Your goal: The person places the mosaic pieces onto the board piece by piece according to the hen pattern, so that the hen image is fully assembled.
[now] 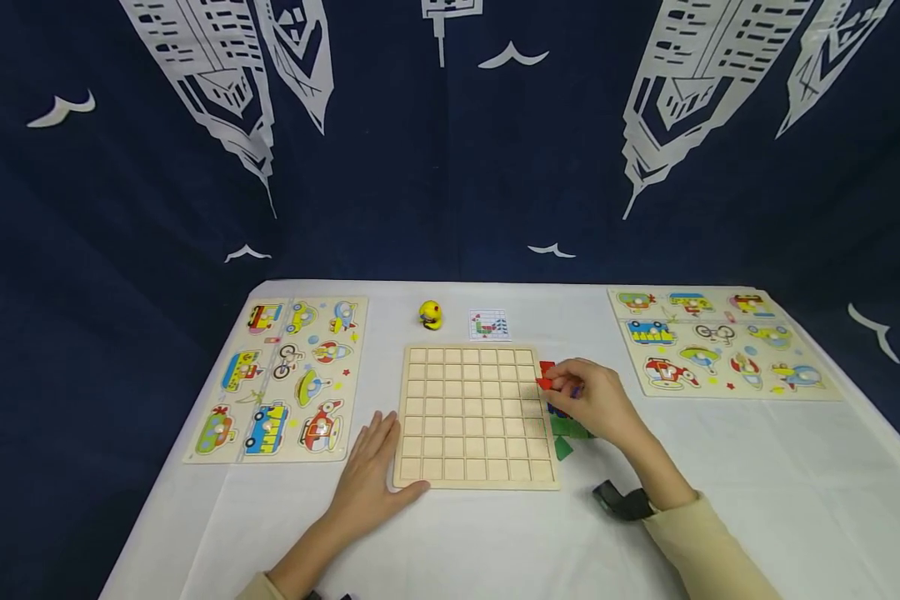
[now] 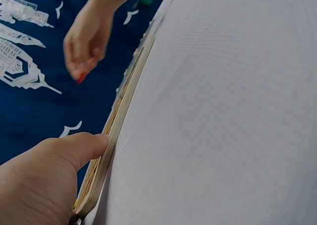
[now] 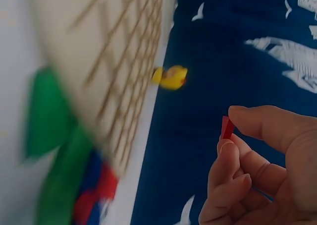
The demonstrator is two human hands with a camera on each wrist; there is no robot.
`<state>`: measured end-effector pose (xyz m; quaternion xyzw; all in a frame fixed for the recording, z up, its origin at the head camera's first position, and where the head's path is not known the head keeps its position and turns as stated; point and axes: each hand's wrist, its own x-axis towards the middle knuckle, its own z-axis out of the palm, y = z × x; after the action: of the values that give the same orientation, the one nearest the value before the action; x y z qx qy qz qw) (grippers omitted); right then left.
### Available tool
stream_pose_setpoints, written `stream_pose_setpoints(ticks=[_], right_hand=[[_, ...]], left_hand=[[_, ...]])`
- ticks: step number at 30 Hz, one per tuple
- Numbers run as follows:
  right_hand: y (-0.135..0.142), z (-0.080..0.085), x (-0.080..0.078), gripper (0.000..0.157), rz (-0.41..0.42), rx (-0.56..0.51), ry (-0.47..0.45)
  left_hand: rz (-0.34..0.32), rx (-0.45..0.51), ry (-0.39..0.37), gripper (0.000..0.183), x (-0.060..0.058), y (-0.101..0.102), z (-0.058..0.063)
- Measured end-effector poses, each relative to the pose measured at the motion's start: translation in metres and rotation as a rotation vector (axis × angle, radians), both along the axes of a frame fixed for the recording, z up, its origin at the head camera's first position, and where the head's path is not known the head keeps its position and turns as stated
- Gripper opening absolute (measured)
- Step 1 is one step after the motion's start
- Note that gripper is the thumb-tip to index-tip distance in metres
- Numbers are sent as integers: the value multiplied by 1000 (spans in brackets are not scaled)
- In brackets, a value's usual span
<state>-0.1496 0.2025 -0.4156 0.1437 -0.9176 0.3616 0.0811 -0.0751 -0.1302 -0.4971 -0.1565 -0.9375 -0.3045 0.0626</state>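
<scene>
Though two grips (image 1: 375, 471) (image 1: 594, 404), one red piece (image 3: 227, 128) in the right.

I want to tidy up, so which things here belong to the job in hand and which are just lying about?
In the job:
grid board
red piece, held
loose pieces
card, probably

Lying about, seemingly:
duck
left puzzle
right puzzle
</scene>
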Motion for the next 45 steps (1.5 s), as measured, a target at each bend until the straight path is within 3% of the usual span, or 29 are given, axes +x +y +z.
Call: stream_pose_setpoints(ticks=[8,18,30,45], right_hand=[[-69,13,-31,16,187,-70,-67],[-135,3,-58,11,371,30,-211],[-162,-10,-68,11,359,178,-269],[-166,-20,-69,13,358,176,-272]], left_hand=[[-21,-32,14,91,-1,-1,-1],[-48,-86,35,87,0,-4,-1],[-63,-133,7,84,3,-4,2],[-66,-123,-5,83,2,-4,1]])
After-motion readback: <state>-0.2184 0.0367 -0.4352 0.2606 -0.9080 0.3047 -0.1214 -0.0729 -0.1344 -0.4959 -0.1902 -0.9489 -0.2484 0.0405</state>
